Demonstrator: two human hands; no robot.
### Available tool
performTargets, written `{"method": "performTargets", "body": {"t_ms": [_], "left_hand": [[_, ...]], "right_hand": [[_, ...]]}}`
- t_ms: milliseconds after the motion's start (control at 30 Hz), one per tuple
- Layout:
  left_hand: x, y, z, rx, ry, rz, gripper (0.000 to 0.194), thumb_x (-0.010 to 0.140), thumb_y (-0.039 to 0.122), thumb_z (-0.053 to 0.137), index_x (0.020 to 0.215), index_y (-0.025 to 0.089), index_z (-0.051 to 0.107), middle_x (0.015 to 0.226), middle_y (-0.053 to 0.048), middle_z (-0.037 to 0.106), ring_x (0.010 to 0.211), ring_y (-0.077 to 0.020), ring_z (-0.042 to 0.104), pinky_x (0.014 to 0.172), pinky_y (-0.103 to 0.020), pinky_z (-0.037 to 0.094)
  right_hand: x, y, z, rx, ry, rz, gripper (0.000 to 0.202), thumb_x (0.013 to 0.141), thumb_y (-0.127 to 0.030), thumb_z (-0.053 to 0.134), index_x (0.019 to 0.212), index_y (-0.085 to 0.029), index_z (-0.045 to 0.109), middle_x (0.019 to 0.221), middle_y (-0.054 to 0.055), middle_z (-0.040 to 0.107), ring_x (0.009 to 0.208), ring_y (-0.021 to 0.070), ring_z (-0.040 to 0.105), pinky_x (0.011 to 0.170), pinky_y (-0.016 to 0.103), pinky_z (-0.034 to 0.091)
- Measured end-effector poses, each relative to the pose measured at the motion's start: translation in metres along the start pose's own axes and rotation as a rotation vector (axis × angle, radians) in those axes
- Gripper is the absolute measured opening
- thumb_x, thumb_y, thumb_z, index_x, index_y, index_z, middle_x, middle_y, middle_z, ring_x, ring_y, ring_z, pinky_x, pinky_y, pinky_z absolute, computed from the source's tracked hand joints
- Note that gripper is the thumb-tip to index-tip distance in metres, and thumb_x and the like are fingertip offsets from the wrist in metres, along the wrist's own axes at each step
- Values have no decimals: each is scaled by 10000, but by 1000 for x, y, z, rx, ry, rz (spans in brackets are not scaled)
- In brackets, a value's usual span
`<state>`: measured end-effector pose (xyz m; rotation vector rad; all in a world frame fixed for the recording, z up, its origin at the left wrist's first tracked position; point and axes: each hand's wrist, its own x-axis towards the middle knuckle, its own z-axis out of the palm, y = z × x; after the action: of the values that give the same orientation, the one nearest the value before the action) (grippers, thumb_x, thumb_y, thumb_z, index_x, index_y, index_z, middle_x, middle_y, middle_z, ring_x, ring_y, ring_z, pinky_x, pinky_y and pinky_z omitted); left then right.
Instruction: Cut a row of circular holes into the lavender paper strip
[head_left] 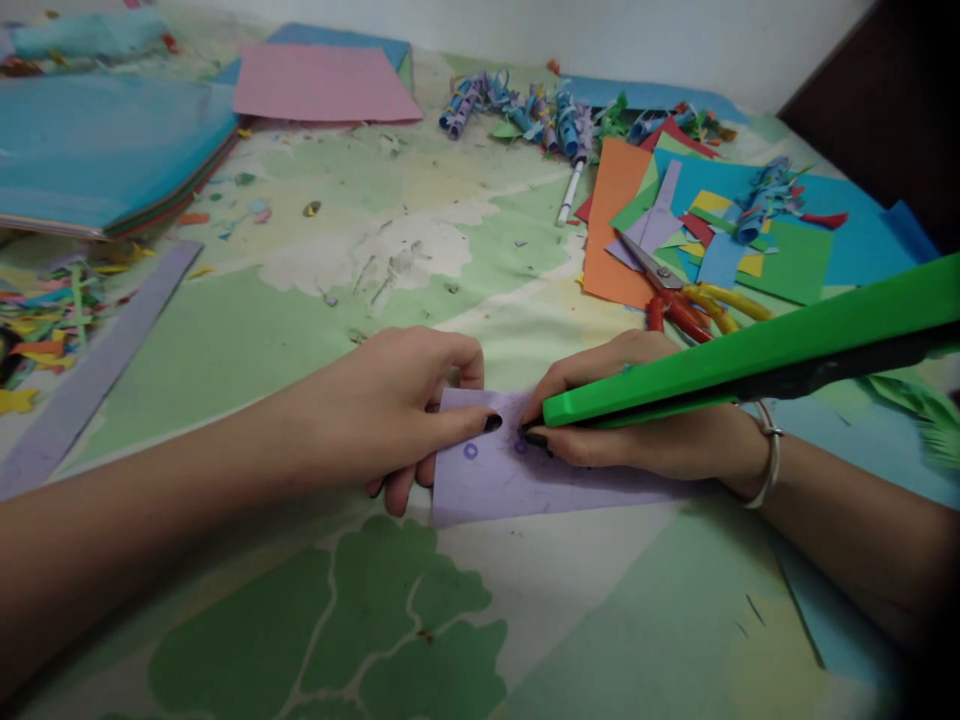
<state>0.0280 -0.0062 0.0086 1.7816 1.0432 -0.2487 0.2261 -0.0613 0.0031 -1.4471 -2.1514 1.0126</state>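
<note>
A strip of light purple paper lies on the patterned table cover in front of me. My left hand pinches its left end, thumb on top and fingers curled at the edge and below. My right hand is closed over the paper, thumb and fingertips together around a long green tool with a black underside. Its near end sits between the fingers, and its far end runs out of view at the right. The tool's exact kind and its tip do not show. A small purple ring mark is on the paper; another shows by the right fingertips.
Scissors with red and yellow handles lie beyond my right hand, on coloured paper pieces including an orange sheet. A white marker lies near curled paper fringes. Blue folders, a pink sheet and a purple strip are leftward.
</note>
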Motion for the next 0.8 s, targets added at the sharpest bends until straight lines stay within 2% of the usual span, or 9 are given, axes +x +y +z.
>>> {"method": "performTargets", "body": {"t_ms": [267, 433, 533, 667, 800], "left_hand": [[0, -1, 0, 4, 0, -3, 143, 866, 338, 518, 828, 242, 419, 411, 94, 552, 317, -144, 569, 258, -160, 355], [1, -6, 1, -15, -1, 13, 157, 851, 359, 527, 827, 238, 430, 433, 89, 569, 319, -143, 570, 261, -162, 361], [1, -9, 0, -50, -18, 51, 172, 830, 363, 533, 791, 235, 424, 454, 79, 592, 324, -136, 572, 265, -156, 354], [-2, -10, -3, -97, -85, 34, 160, 790, 296, 546, 710, 221, 430, 476, 59, 620, 351, -118, 581, 295, -136, 350], [-6, -8, -5, -102, -155, -26, 165, 778, 281, 533, 651, 211, 453, 456, 52, 612, 339, -111, 570, 306, -135, 359]], "right_hand": [[0, 2, 2, -96, 15, -17, 126, 750, -254, 635, 795, -189, 733, 667, -24, 689, 564, 79, 592, 526, 159, 439], [-2, 5, 6, -117, 77, -160, 156, 801, -290, 598, 772, -183, 706, 582, -38, 620, 506, 60, 504, 485, 164, 380], [-3, 1, 7, -111, 81, -132, 165, 803, -279, 594, 723, -167, 685, 539, -41, 574, 481, 55, 451, 457, 169, 344], [-2, 1, 5, -45, 43, -100, 119, 779, -264, 626, 786, -177, 707, 589, -40, 616, 517, 55, 503, 463, 147, 370], [1, 7, 1, 80, -56, -124, 158, 808, -277, 623, 864, -153, 705, 709, -13, 674, 590, 61, 564, 514, 134, 431]]}}
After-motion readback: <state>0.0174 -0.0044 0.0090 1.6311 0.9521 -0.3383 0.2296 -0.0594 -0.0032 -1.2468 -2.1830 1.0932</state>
